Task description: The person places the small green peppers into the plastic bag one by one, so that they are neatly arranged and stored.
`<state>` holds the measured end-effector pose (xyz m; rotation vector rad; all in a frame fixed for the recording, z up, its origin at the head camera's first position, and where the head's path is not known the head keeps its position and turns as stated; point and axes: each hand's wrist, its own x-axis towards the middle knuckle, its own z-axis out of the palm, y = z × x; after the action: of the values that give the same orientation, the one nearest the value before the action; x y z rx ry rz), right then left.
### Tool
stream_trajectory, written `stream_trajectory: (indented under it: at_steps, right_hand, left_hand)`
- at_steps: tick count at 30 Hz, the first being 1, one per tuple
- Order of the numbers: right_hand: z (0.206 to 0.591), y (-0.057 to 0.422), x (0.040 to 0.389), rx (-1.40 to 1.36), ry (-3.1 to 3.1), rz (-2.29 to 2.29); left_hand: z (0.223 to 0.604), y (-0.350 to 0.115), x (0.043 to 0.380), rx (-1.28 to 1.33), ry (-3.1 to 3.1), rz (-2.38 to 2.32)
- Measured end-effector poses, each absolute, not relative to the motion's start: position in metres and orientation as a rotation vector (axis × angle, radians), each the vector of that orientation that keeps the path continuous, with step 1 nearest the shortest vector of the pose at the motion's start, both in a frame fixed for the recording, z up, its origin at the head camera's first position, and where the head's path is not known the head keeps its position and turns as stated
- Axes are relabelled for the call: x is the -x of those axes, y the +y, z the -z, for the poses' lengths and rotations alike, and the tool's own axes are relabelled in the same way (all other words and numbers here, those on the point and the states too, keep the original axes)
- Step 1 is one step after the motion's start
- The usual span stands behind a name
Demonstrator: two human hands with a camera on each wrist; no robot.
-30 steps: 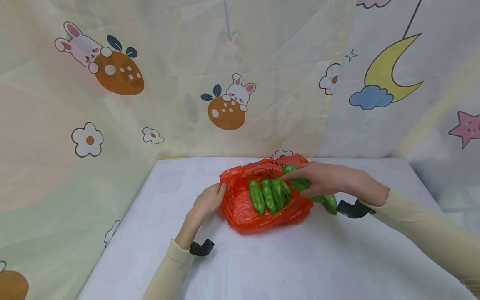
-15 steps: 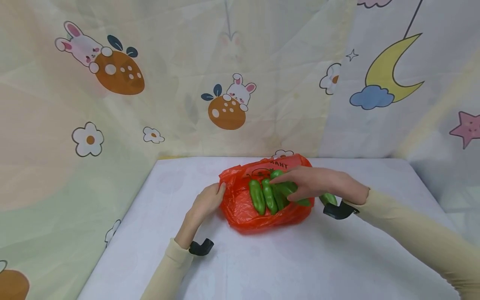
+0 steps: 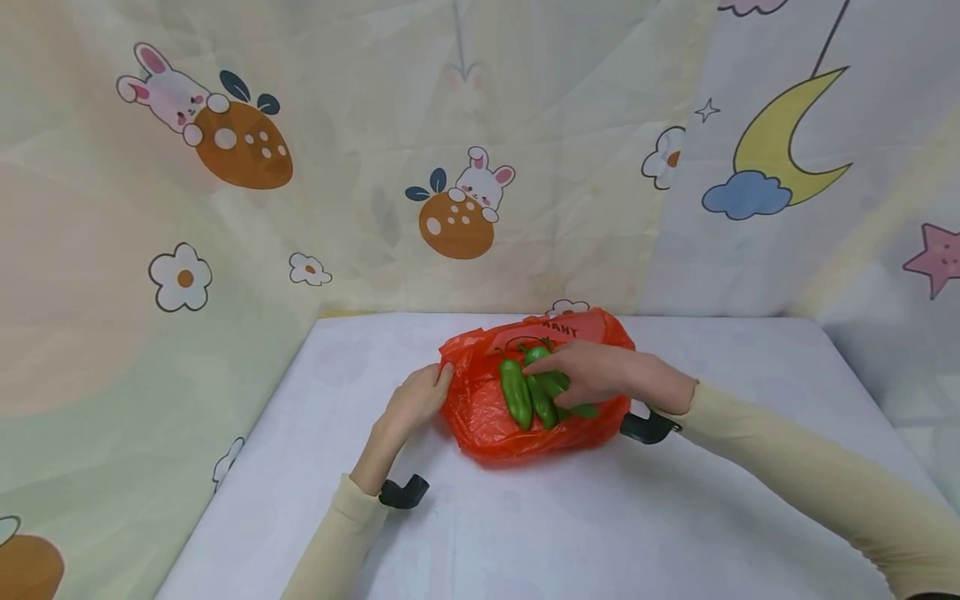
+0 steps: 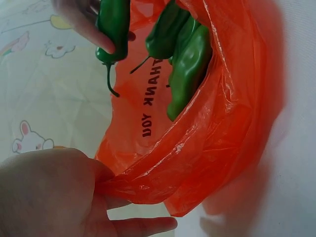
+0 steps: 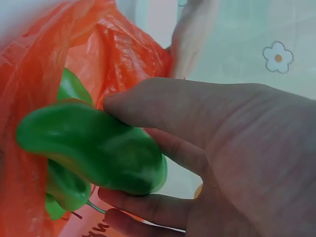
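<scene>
A red plastic bag (image 3: 517,450) lies with its mouth spread wide, and several green peppers (image 3: 516,393) rest inside it. My left hand (image 3: 415,398) pinches the bag's left rim between thumb and fingers, as the left wrist view shows up close. At the right side of the bag's mouth, my right hand (image 3: 600,372) holds another green pepper (image 5: 94,143) between thumb and fingers. In the left wrist view this held pepper (image 4: 114,29) hangs stem down in that view, apart from the peppers (image 4: 190,69) lying in the bag. The right hand partly covers the bag's contents in the head view.
The white table (image 3: 480,533) carries the bag near its back edge. Behind it hangs a patterned cloth (image 3: 570,208) with cartoon rabbits and flowers. A black wrist mount (image 3: 403,492) sits on the left wrist, and another mount (image 3: 648,427) on the right.
My right hand has moved left with the held pepper, from the bag's right edge to over its opening. The left hand stays on the rim. The pepper on the table is now out of sight.
</scene>
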<state>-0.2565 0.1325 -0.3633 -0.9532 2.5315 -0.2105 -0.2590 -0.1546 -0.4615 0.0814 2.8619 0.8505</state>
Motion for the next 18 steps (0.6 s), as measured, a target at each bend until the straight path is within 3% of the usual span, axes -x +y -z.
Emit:
stream_trajectory:
  at_steps: [18]
  right_hand:
    - [0.383, 0.090, 0.269, 0.734, 2.612, 0.167]
  left_hand:
    - [0.464, -0.154, 0.260, -0.101, 2.861, -0.865]
